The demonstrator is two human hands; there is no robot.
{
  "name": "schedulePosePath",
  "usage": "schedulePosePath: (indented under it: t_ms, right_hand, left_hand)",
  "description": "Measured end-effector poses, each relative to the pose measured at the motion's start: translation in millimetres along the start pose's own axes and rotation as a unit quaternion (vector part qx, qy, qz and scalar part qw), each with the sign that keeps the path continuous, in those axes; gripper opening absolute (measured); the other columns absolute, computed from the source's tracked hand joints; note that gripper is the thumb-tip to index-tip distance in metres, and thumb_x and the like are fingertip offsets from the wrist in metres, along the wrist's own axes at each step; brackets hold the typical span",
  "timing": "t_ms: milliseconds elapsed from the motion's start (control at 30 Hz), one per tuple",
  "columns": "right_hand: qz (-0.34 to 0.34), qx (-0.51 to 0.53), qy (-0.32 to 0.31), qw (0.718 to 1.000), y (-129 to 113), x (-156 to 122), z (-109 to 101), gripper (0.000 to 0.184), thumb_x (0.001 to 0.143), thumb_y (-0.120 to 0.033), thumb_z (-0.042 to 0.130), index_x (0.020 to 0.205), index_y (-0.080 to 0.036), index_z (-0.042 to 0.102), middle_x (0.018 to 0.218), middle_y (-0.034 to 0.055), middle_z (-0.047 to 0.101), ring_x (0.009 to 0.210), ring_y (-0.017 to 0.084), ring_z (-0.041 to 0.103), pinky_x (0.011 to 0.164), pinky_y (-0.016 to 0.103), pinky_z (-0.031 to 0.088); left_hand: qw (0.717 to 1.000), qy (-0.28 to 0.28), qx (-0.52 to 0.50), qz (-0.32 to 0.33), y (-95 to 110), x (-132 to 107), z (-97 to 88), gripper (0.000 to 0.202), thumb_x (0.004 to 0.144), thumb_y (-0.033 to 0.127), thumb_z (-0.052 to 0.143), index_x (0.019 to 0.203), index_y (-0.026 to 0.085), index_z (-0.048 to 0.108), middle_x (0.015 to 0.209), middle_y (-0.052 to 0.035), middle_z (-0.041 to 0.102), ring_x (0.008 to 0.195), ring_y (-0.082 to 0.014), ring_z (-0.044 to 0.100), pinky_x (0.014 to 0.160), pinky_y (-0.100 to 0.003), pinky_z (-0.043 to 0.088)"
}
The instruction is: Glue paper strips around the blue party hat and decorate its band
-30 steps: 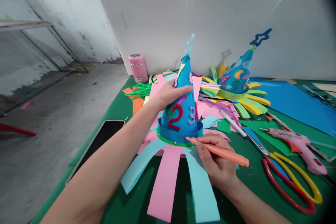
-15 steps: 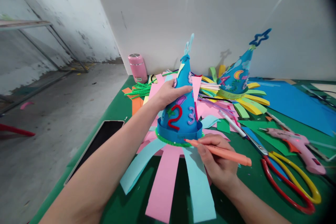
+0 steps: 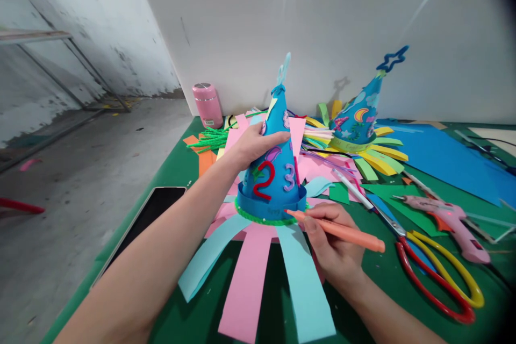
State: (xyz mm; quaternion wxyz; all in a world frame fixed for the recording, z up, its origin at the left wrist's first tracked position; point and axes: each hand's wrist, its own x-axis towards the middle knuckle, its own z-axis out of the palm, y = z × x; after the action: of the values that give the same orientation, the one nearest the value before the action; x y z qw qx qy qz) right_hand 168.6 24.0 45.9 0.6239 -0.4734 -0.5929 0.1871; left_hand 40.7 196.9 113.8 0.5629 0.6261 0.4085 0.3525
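A blue cone hat (image 3: 275, 172) is stood upright on the green table (image 3: 177, 166), near its left edge, with pink and pale blue paper strips (image 3: 245, 279) fanned out flat from under its base towards the viewer. The cone is gripped about halfway up by the left hand (image 3: 252, 145): the thumb is laid across the near face above a red numeral 2, and the other fingers are wrapped round the left side and back, mostly hidden. An orange marker (image 3: 336, 230) is pinched between the thumb and curled fingers of the right hand (image 3: 332, 244), which is rested on the table just right of the strips. The marker is slanted up to the left, and its tip is set against the blue band at the cone's lower right rim, just above the green fuzzy trim. A second cone hat (image 3: 360, 118) with a blue star on top is seen further back on the right. Red and yellow scissors (image 3: 439, 274) and a pink glue gun (image 3: 441, 217) are laid to the right, a pink tumbler (image 3: 207, 104) is stood by the wall, and a dark tablet (image 3: 141, 226) is laid at the left edge.
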Motion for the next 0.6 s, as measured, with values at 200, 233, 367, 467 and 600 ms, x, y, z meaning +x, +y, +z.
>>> schedulePosePath:
  t_ms: [200, 233, 367, 467, 600]
  right_hand:
    - [-0.002, -0.005, 0.007, 1.0, -1.8, 0.9, 1.1, 0.007, 0.081, -0.016, 0.06, 0.086, -0.021, 0.059, 0.073, -0.0001, 0.065, 0.061, 0.012, 0.065, 0.053, 0.022, 0.053]
    - [0.002, -0.006, 0.006, 1.0, -2.1, 1.0, 1.0, 0.006, 0.081, -0.016, 0.06, 0.086, -0.021, 0.059, 0.073, 0.0003, 0.065, 0.062, 0.012, 0.065, 0.053, 0.022, 0.053]
    - [0.005, -0.003, 0.0, 1.0, -2.6, 1.6, 0.6, 0.008, 0.081, -0.016, 0.06, 0.087, -0.022, 0.059, 0.074, -0.0004, 0.065, 0.062, 0.011, 0.064, 0.052, 0.021, 0.052]
    - [0.002, 0.004, -0.002, 1.0, -2.8, 2.3, 0.7, 0.006, 0.082, -0.017, 0.059, 0.086, -0.022, 0.059, 0.074, -0.0003, 0.066, 0.06, 0.011, 0.064, 0.052, 0.021, 0.052]
    - [0.002, -0.002, 0.0, 1.0, -2.6, 1.8, 0.7, 0.004, 0.082, -0.019, 0.059, 0.085, -0.021, 0.059, 0.076, 0.0013, 0.067, 0.061, 0.012, 0.064, 0.052, 0.023, 0.052]
  left_hand:
    - [1.0, -0.005, -0.011, -0.004, 0.6, -0.4, 0.5, 0.046, 0.06, 0.042, 0.076, 0.094, 0.016, 0.06, 0.081, -0.0045, 0.068, 0.069, -0.0196, 0.066, 0.065, -0.034, 0.055]
    - [1.0, -0.007, -0.012, -0.006, 0.6, -0.5, 0.5, 0.047, 0.06, 0.042, 0.076, 0.095, 0.016, 0.059, 0.082, -0.0049, 0.069, 0.07, -0.0204, 0.066, 0.066, -0.034, 0.055]
    - [1.0, -0.02, -0.008, 0.001, 0.0, -0.3, -0.2, 0.044, 0.061, 0.042, 0.075, 0.093, 0.015, 0.06, 0.082, -0.0056, 0.069, 0.069, -0.0208, 0.066, 0.064, -0.035, 0.055]
    - [1.0, -0.022, -0.005, 0.005, -1.2, 0.4, -0.6, 0.043, 0.063, 0.043, 0.074, 0.093, 0.016, 0.061, 0.08, -0.0052, 0.068, 0.067, -0.0199, 0.066, 0.064, -0.034, 0.055]
    - [1.0, -0.008, -0.003, 0.002, -2.6, 1.5, -0.1, 0.044, 0.063, 0.044, 0.074, 0.094, 0.016, 0.061, 0.079, -0.0042, 0.068, 0.066, -0.0192, 0.066, 0.064, -0.034, 0.055]
